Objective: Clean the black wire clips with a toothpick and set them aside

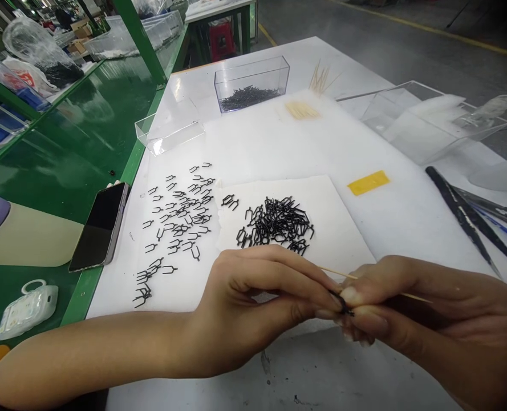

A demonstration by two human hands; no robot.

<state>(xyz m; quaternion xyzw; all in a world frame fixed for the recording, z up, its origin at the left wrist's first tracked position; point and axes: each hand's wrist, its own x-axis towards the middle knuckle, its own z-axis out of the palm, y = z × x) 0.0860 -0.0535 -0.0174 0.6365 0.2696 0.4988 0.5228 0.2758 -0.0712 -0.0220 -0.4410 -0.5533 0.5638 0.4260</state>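
Observation:
My left hand (264,299) is closed, its thumb and fingertips pinching a small black part (346,309) that is mostly covered by fingers. Fingertips of my right hand (433,314) meet the left ones and pinch the other side of the same part. A thin wooden stick (339,273) runs through the right hand, its shaft showing on both sides of the fingers. Just beyond the hands, a pile of small black forked parts (279,221) lies on a white paper sheet (321,197). More loose black forked parts (180,211) are spread out to its left.
A clear box of black parts (251,98) stands at the back, near wooden sticks (302,110) and a clear lid (171,137). Rightward are a yellow strip (368,182), tweezers (461,214) and a clear tray (433,123). A phone (100,225) rests at the left edge.

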